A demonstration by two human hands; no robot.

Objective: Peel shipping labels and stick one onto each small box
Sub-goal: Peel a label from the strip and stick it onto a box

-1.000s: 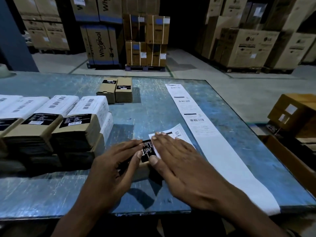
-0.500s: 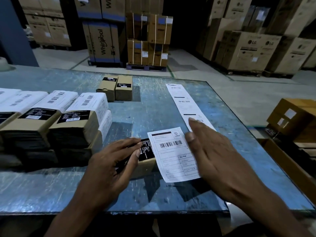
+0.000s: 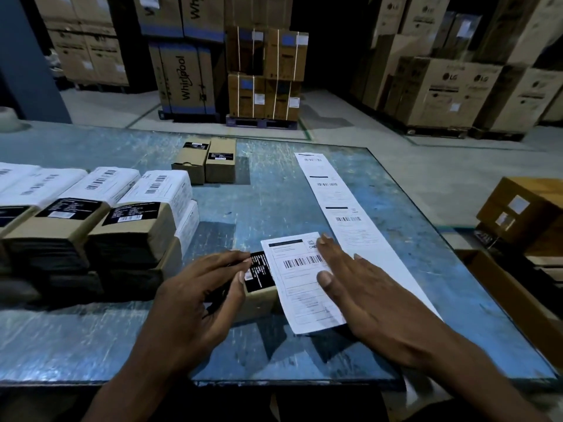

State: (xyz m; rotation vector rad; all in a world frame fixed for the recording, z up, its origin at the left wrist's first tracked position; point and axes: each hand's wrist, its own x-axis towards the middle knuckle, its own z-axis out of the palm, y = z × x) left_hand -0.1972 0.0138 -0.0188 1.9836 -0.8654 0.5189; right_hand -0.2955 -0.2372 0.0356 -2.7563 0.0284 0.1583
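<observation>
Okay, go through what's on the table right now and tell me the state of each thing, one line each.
small box: on the table, held by the left hand
shipping label: partly on the box, overhanging right, under the right hand
label strip: flat on the table, three labels left
two far boxes: upright, unlabelled
stacked boxes: white labels on

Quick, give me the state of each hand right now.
Left hand: fingers curled round the small box, holding it steady.
Right hand: open, fingers straight, lying flat on the shipping label over the box.
</observation>
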